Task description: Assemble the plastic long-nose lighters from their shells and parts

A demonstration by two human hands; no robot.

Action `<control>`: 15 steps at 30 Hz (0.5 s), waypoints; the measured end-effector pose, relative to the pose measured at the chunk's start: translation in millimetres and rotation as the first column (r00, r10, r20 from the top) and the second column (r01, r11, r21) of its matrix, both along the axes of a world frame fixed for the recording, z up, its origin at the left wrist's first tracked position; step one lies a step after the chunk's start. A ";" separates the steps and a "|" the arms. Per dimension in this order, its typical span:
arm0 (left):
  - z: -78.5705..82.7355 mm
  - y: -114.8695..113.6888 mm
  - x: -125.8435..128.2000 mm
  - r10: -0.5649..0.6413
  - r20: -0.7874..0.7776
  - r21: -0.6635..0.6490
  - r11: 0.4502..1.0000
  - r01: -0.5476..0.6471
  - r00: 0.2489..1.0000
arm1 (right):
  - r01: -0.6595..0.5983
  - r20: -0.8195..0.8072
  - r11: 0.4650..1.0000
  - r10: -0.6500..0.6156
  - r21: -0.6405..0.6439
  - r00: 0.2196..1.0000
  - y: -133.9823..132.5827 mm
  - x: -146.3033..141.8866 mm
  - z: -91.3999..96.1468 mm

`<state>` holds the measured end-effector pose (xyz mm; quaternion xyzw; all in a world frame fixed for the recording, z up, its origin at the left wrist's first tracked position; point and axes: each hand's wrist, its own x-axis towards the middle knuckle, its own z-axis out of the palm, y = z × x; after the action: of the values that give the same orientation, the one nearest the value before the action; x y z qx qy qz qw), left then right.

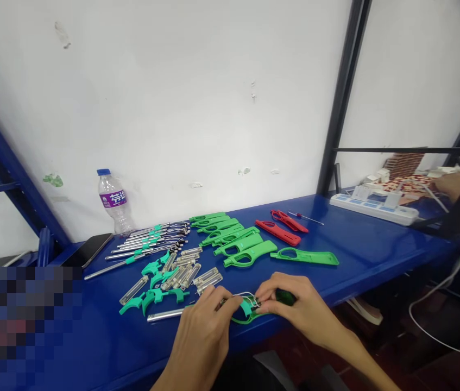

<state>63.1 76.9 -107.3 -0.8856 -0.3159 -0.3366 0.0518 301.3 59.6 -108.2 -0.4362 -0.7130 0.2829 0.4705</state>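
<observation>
Near the table's front edge, my left hand point(205, 331) is closed on a green lighter casing point(244, 319) with a metal lighter tube point(165, 315) sticking out to the left. A teal trigger point(246, 308) sits in the casing, and white wires point(248, 295) loop above it. My right hand point(298, 307) pinches at the wire ends over the casing's right part; the fingertips hide the exact piece. A dark green rounded object point(285, 296) shows within my right hand, its kind unclear. Left of my hands lie loose teal triggers point(158, 295) and clear fuel tanks point(181, 276).
Behind are several wired metal tubes point(148, 239), green casings point(250, 253), red casings point(278, 232) and a thin rod point(307, 218). A bottle point(116, 203) and phone point(91, 250) stand left. A power strip point(374, 209) lies right, near another person's arm point(458, 187).
</observation>
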 end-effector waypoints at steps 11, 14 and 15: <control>-2.4 6.8 -6.8 0.025 -0.088 0.053 0.998 -0.021 0.996 | -0.008 0.037 0.999 0.006 0.040 0.999 -1.4 1.1 -3.0; -2.1 6.8 -7.0 0.020 -0.083 0.048 0.999 -0.016 0.996 | -0.002 0.040 0.999 0.000 0.051 0.999 -2.3 1.0 -4.2; -2.1 7.3 -7.0 0.017 -0.082 0.047 0.999 -0.013 0.997 | -0.001 0.042 0.999 -0.001 0.055 0.999 -2.5 0.9 -4.5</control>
<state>56.0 84.2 -109.4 -0.8948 -0.3123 -0.3068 0.0879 302.2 57.1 -112.6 -0.4291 -0.7302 0.2539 0.4670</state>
